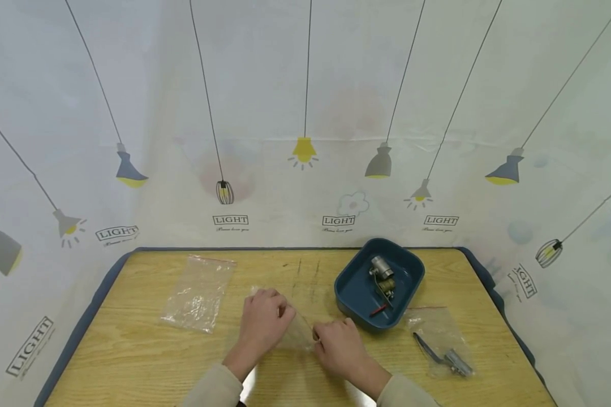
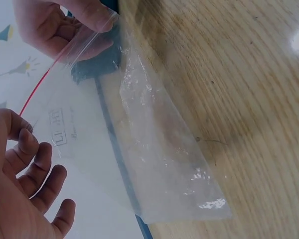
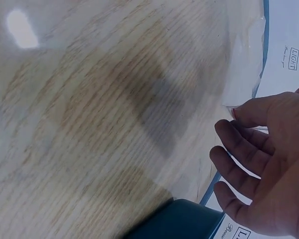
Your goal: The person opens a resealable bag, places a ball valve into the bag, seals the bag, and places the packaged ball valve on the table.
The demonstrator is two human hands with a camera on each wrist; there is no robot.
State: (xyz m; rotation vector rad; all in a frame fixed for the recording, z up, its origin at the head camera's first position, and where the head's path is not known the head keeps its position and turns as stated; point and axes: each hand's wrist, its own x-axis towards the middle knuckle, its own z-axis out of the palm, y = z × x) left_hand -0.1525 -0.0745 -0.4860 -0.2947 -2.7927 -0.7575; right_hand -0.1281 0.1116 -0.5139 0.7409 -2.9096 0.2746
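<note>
A clear plastic zip bag (image 2: 159, 164) with a red line along its mouth hangs between my two hands. My left hand (image 1: 265, 319) pinches one end of the mouth between thumb and index finger, its other fingers loosely bent. At the opposite corner, my right hand (image 1: 341, 347) pinches the same edge between thumb and fingertip. The left wrist view shows the bag flat and see-through, with nothing visible inside it.
A second clear zip bag (image 1: 196, 297) lies at the left of the wooden table. Behind my right hand stands a blue bin (image 1: 347, 299) with a silver metal fitting (image 1: 382, 267) and a brass-coloured fitting (image 1: 387, 285). Further right, another bag (image 1: 433, 322) has a metal piece (image 1: 458, 362) with a dark lever.
</note>
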